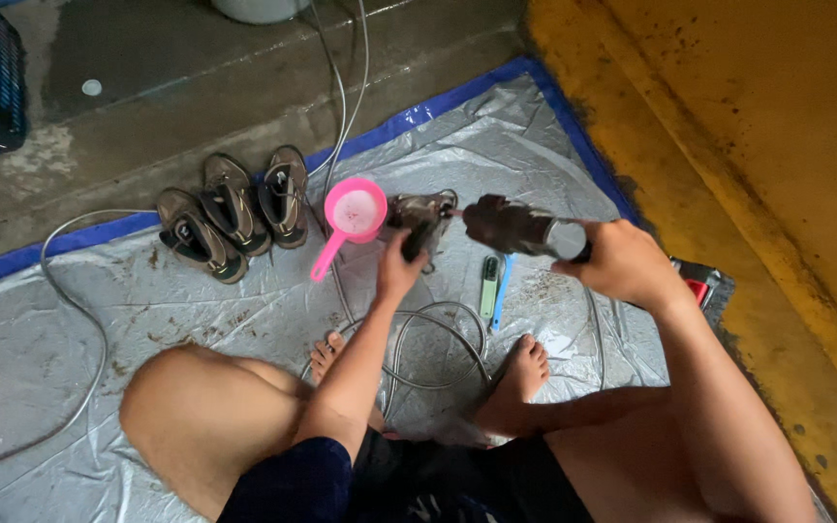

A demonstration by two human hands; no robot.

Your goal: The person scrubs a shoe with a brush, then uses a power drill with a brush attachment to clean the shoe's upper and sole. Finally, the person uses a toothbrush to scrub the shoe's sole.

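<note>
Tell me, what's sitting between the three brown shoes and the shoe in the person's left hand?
In the head view, a pink scoop with a long handle lies on the silver tarp, between the three shoes and the held shoe in the left hand.

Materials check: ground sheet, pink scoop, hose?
Sheet: looks like woven plastic tarp, silver-grey with a blue hem; creased, faintly glossy, dirt-speckled.
Scoop: likely moulded plastic, given its uniform bright pink colour and one-piece handle.
Hose: probably flexible vinyl or rubber, grey and smooth; it curves in loose loops without kinking.
</note>
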